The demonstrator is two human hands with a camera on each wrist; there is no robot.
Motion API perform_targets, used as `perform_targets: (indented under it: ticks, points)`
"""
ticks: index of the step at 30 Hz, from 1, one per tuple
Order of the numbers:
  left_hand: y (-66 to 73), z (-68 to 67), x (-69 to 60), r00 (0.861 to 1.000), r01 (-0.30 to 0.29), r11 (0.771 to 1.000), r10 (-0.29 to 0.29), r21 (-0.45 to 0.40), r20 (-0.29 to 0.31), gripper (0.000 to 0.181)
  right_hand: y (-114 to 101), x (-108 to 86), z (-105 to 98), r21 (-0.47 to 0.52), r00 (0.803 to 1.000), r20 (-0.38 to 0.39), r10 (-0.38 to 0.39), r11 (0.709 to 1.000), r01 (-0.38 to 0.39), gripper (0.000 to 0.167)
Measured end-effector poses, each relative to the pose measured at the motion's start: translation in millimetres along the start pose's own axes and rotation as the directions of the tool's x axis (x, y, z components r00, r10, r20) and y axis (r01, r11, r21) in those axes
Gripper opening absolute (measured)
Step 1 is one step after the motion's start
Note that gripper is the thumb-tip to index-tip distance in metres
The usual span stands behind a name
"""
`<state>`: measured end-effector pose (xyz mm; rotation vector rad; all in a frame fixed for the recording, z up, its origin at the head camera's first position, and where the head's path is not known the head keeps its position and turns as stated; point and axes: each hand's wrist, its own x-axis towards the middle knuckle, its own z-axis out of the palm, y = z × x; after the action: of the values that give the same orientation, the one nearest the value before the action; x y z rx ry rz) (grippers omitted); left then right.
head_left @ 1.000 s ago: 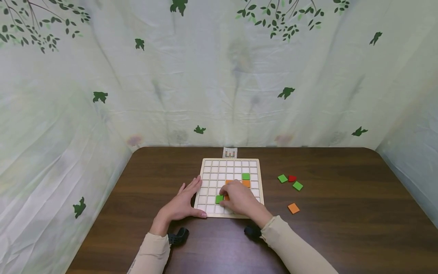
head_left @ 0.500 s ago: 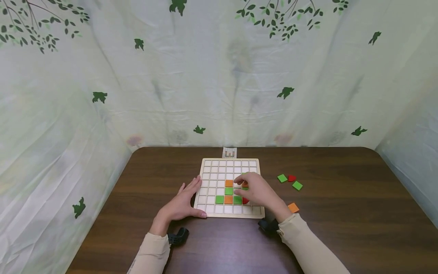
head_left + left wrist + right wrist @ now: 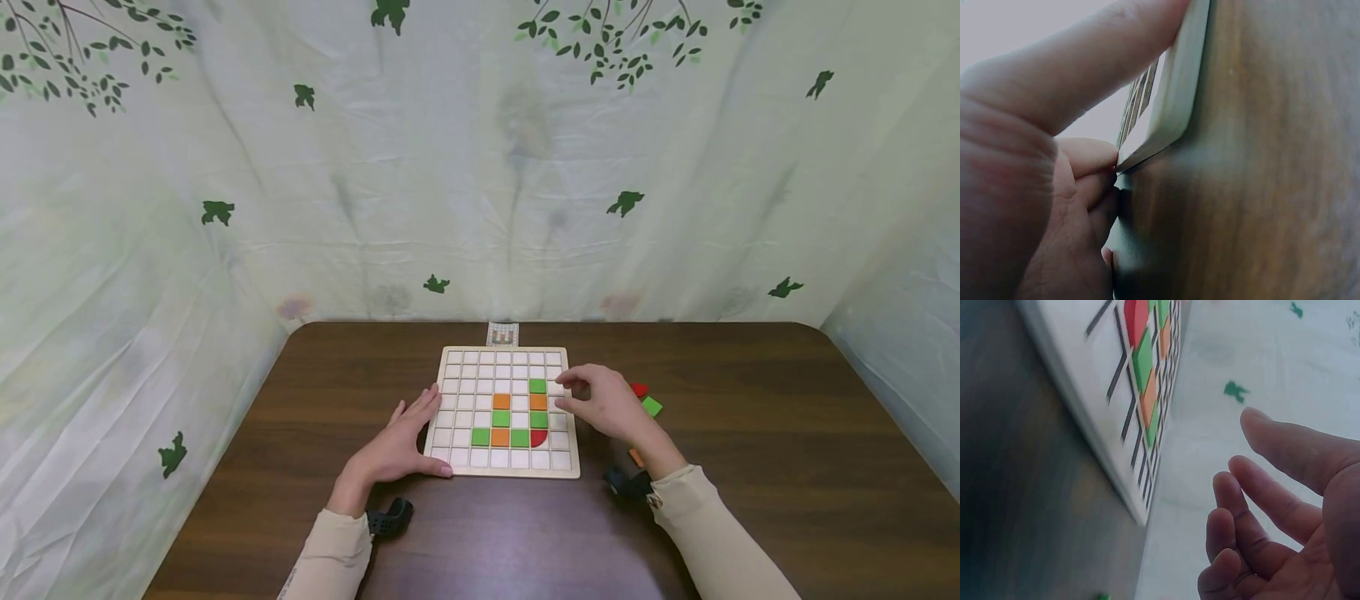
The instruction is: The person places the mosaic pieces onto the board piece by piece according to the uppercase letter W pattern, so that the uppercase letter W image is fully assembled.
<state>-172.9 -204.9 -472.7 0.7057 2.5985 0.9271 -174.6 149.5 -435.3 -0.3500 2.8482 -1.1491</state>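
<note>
A white grid board (image 3: 517, 476) lies on the table in the head view. Several green and orange square tiles sit in its cells, among them an orange tile (image 3: 501, 402) and a green tile (image 3: 481, 437). One red tile with a rounded corner (image 3: 538, 438) ends the lower row. My left hand (image 3: 401, 446) rests at the board's near left corner, thumb along the front edge, fingers extended against the left side. Over the right edge hovers my right hand (image 3: 606, 402), thumb and fingers apart; the right wrist view shows nothing between them.
Right of the board, partly behind my right hand, lie a loose red piece (image 3: 639, 389), a green tile (image 3: 652, 407) and an orange tile (image 3: 636, 457). A small printed card (image 3: 502, 334) lies beyond the board's far edge. A leaf-patterned curtain (image 3: 480, 167) hangs behind the table.
My right hand has moved rightward from the lower tiles to the board's right edge, uncovering the tiles and covering one loose green tile. My left hand has stayed at the corner.
</note>
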Motion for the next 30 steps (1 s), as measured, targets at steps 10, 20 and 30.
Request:
perform_targets:
  ticks: [10,20,30]
  points:
    - [-1.7,0.3,0.3,1.000,-0.010,1.000,0.010,-0.002,-0.004,0.121,31,-9.2,-24,0.016,0.997,-0.042,0.066,0.998,-0.066,0.037]
    - [-4.6,1.6,1.2,1.000,-0.015,1.000,0.015,0.012,-0.003,0.121,56,-16.7,-42,-0.010,0.996,-0.069,0.060,0.998,-0.061,0.035]
    - [-5.0,1.6,0.8,1.000,-0.020,1.000,0.020,0.009,-0.008,0.120,79,-20.3,-55,-0.044,0.996,-0.065,0.057,0.997,-0.060,0.034]
